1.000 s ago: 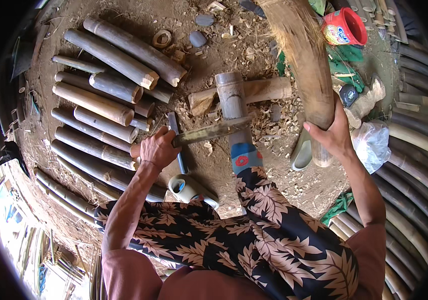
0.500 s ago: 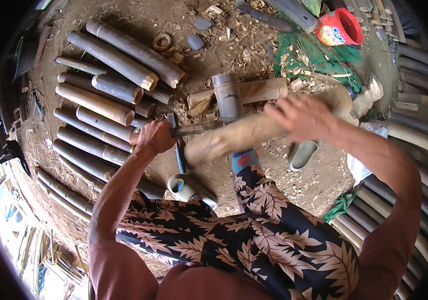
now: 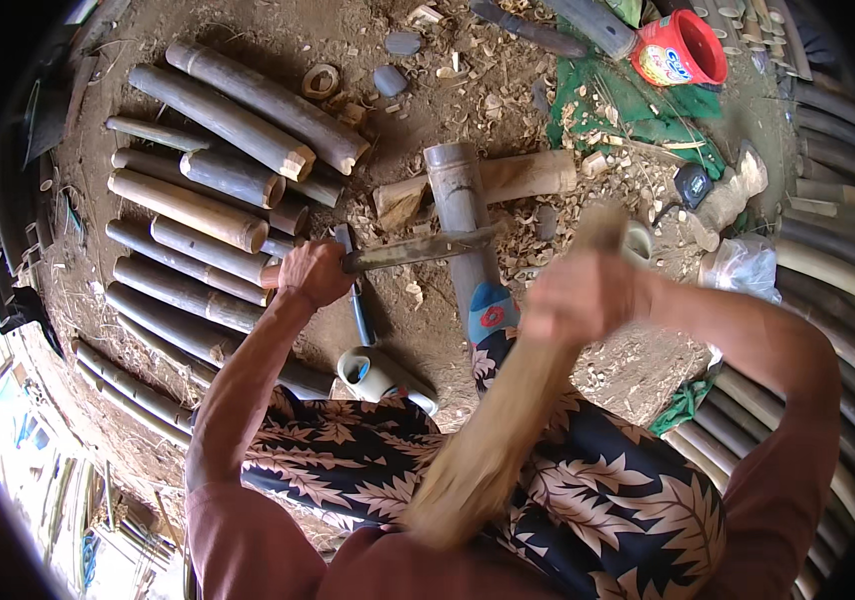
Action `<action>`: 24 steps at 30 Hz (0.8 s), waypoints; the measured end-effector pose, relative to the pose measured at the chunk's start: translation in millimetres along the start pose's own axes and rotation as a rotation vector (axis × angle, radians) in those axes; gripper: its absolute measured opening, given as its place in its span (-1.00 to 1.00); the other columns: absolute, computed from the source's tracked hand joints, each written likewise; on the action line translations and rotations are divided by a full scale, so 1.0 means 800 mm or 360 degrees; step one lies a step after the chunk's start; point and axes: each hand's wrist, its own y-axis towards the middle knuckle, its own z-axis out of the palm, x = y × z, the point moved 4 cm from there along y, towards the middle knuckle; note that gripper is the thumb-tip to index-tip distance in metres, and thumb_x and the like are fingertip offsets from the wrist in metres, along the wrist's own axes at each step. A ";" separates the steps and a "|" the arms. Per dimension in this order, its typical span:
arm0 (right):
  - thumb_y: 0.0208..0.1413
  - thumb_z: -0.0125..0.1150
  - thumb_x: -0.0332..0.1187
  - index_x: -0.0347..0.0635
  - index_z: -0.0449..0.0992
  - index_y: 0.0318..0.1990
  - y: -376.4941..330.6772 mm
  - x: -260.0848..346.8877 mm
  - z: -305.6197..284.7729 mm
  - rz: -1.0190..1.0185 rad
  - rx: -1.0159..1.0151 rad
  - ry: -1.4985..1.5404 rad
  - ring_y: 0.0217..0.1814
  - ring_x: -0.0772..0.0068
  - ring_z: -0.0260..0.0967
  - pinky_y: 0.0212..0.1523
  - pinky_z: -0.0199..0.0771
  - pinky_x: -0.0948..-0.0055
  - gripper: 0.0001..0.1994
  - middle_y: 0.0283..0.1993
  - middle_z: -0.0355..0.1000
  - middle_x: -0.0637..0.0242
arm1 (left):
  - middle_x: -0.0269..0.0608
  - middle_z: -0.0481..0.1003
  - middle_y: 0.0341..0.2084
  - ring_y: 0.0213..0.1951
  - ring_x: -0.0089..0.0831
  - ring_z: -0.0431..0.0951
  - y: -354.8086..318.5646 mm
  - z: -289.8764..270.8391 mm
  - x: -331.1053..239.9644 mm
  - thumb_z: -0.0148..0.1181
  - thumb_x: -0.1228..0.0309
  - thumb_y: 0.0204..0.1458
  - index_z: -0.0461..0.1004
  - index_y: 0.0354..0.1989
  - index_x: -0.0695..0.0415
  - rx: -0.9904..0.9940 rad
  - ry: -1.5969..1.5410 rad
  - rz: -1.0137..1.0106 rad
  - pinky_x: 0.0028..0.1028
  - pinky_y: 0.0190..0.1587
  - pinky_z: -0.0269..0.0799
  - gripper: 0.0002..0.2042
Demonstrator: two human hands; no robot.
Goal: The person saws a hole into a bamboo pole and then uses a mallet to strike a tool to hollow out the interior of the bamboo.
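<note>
Tan, streaky wood (image 3: 503, 430) fills the right grip (image 3: 586, 298), a mottled knife (image 3: 420, 250) the left grip (image 3: 314, 273).

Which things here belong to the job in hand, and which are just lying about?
Apparently in use:
- long knife, in the left hand
- wooden club, in the right hand, motion-blurred
- bamboo piece, beneath the blade

Apparently lying about:
- red tub
- green cloth
- clear plastic bag

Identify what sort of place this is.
Probably a bamboo workshop: grey-brown bamboo tubes lie in rows, pale small shavings litter the brown dirt ground, and the left hand grips a long grey metal knife.
</note>
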 end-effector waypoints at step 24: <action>-0.15 0.40 -0.26 -0.22 0.36 -0.02 -0.021 -0.026 -0.017 0.0996 0.0704 -0.0317 -0.41 0.13 0.53 -0.24 0.61 0.16 -0.48 -0.24 0.47 -0.06 | -0.09 0.60 -0.34 -0.27 -0.03 0.61 -0.002 -0.002 0.004 0.30 0.11 -0.12 0.61 -0.41 0.07 0.0030 -0.0038 -0.0003 -0.07 -0.17 0.52 -0.72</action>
